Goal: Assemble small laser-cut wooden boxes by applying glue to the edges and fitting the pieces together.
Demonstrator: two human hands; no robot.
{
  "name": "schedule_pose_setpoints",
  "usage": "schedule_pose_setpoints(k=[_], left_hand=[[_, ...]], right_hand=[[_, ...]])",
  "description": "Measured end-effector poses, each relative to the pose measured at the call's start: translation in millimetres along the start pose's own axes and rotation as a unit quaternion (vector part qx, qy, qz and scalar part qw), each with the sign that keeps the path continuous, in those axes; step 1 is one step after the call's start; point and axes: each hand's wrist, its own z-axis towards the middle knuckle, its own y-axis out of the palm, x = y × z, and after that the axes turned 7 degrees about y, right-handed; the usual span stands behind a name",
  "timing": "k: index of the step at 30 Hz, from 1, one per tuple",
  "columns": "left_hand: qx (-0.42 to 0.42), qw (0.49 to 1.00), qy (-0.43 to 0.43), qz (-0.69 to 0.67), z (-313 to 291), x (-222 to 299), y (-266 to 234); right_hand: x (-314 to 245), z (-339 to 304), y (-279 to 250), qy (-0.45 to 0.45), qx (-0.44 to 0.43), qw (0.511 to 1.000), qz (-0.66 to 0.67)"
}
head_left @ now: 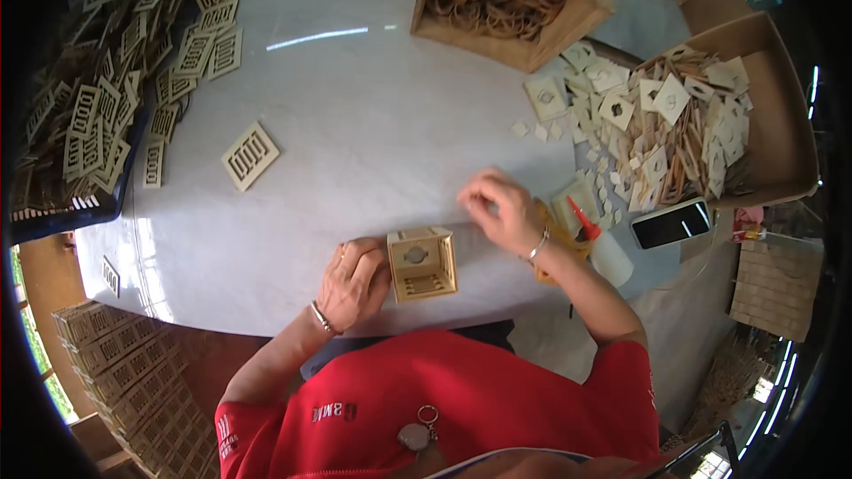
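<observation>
A small open wooden box (pixel 422 277) sits near the table's front edge, its open side toward me. It has slots in one wall and a round hole in another. My left hand (pixel 355 279) is closed at the box's left side, fingers bent against it. To the right of the box, my right hand (pixel 504 209) hovers with fingers curled together. Whatever is between those fingers, if anything, is too small to make out. Beside my right wrist lie a white glue bottle (pixel 611 257) with a red nozzle and something yellow (pixel 543 279), partly hidden by the forearm.
A dark blue crate (pixel 133 164) heaped with slotted wooden panels fills the left. One loose slotted panel (pixel 251 156) lies on the table (pixel 355 124). A wooden bin (pixel 532 49) of brown rings stands behind. A cardboard box (pixel 790 124) of square wooden pieces and a phone (pixel 672 223) are at right.
</observation>
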Motion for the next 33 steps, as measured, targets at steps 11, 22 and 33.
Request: schedule_pose_setpoints(k=[11, 22, 33], left_hand=[[0.038, 0.991, -0.118, -0.043, 5.0, 1.9, -17.4], [0.144, 0.950, -0.158, -0.229, 76.4, 2.1, -41.0], [-0.091, 0.983, 0.129, 0.097, 64.9, 22.9, -72.8]], right_hand=[[40.8, 176.6, -43.3, -0.126, 0.243, 0.826, -0.493], [-61.8, 69.9, -24.3, -0.055, -0.018, 0.998, -0.025], [-78.6, -7.8, -34.5, -0.246, -0.081, 0.948, -0.183]])
